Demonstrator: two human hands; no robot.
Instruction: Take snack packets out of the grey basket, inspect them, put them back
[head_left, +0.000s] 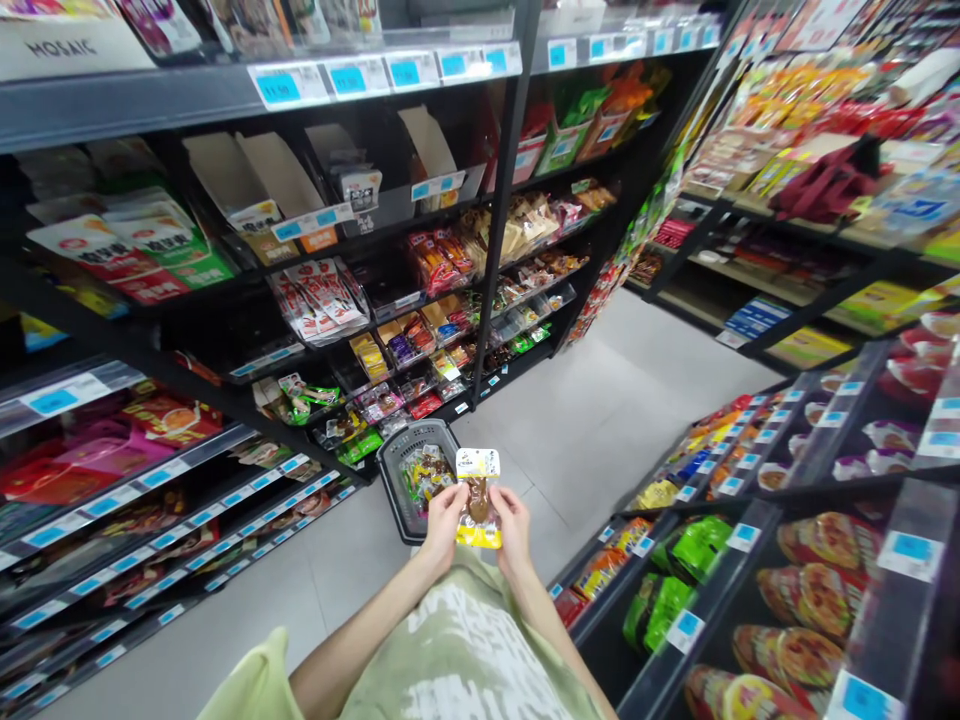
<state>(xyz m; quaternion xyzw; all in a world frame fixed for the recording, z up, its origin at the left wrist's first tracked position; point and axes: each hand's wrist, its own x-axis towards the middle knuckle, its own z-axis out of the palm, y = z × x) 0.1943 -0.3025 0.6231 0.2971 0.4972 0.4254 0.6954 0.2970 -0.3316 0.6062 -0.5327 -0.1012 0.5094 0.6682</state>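
Between my two hands is a small snack packet [478, 500], white at the top and yellow at the bottom, with brown food showing through a clear middle. My left hand [445, 522] pinches its left edge. On the opposite edge, my right hand [511, 522] grips it the same way. The packet is upright in front of my body. Just left of it and lower, a dark grey shopping basket [391, 500] stands on the floor. Several small colourful snack packets [429, 478] lie inside the basket, their kinds too small to read.
Tall black shelves [491, 240] of packaged snacks run along the left and ahead. Close on the right stands a lower rack with green packs [656, 610] and bowl-shaped packages [806, 590]. A tiled floor aisle [592, 400] lies between them, with another display shelf [780, 275] farther off.
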